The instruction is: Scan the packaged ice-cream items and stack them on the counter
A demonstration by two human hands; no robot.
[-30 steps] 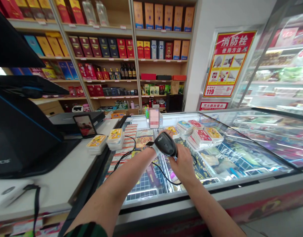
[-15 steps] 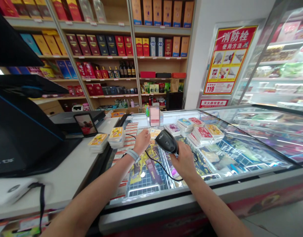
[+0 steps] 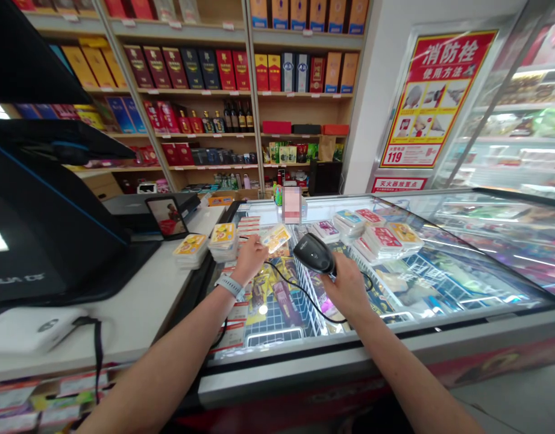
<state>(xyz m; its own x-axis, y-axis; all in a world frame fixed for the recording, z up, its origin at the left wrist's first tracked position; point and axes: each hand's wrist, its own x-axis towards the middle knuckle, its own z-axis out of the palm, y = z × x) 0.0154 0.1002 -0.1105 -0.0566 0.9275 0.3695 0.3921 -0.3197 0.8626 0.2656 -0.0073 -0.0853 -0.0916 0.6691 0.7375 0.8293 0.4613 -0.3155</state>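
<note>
My left hand (image 3: 251,258), with a pale watch band on the wrist, grips the edge of a flat pack with a yellow-and-white label (image 3: 276,239). That pack is tilted above the glass top of a chest freezer (image 3: 277,355). In my right hand (image 3: 349,290) is a black barcode scanner (image 3: 312,252), its head pointing left towards the pack. The scanner's cable (image 3: 299,296) loops over the glass. Left of my left hand stand two stacks of yellow-labelled packs, one on the freezer edge (image 3: 223,242) and one on the counter (image 3: 190,250).
More packs with red, blue, purple and yellow labels (image 3: 384,240) are stacked right of the scanner. On the left counter are a dark checkout terminal (image 3: 46,223), a propped phone (image 3: 166,217) and a white device (image 3: 33,330). Shelves of boxes (image 3: 205,96) stand behind.
My left hand has shifted left with the pack, whose labelled face now shows more fully. The scanner stays in my right hand. The camera view has turned slightly.
</note>
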